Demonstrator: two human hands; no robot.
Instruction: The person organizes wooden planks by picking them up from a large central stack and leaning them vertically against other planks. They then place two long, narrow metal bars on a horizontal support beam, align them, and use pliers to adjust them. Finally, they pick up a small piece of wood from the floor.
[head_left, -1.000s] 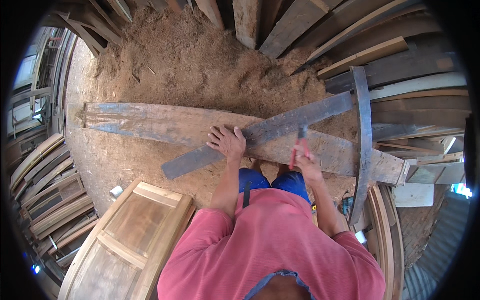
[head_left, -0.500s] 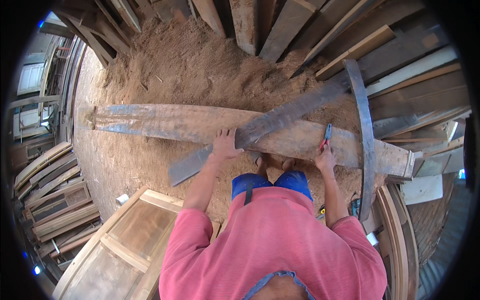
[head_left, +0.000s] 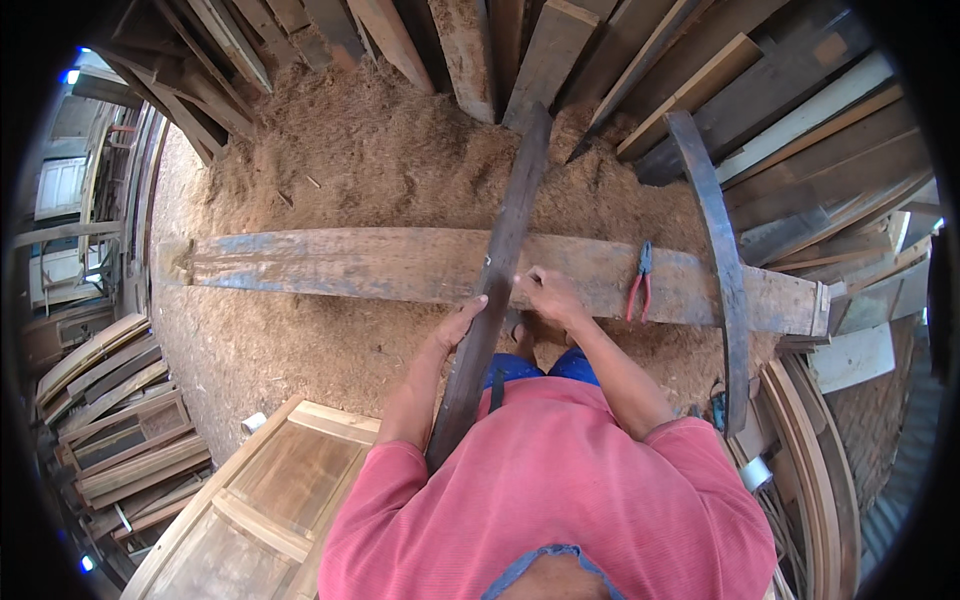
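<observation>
A dark narrow wooden beam (head_left: pixel 506 225) lies across the wide weathered plank (head_left: pixel 370 262), running from beside my body to the timbers at the far side. My left hand (head_left: pixel 462 322) grips the beam's left edge, thumb on top, its other fingers mostly hidden. Just right of the beam, my right hand (head_left: pixel 555 296) has its fingers curled together over the plank. Whatever they pinch is too small or hidden to make out. Pliers with red handles (head_left: pixel 640 282) rest on the plank, to the right of that hand.
A curved dark board (head_left: pixel 718 250) crosses the plank's right part. Leaning timbers (head_left: pixel 690 95) line the far side above sawdust (head_left: pixel 370 150). A panelled wooden door (head_left: pixel 270 490) lies at the near left, with stacked frames (head_left: pixel 130 420) beyond it.
The dark beam has swung from a slant to pointing mostly away from me. My right hand has let go of the pliers onto the plank and moved left to the beam.
</observation>
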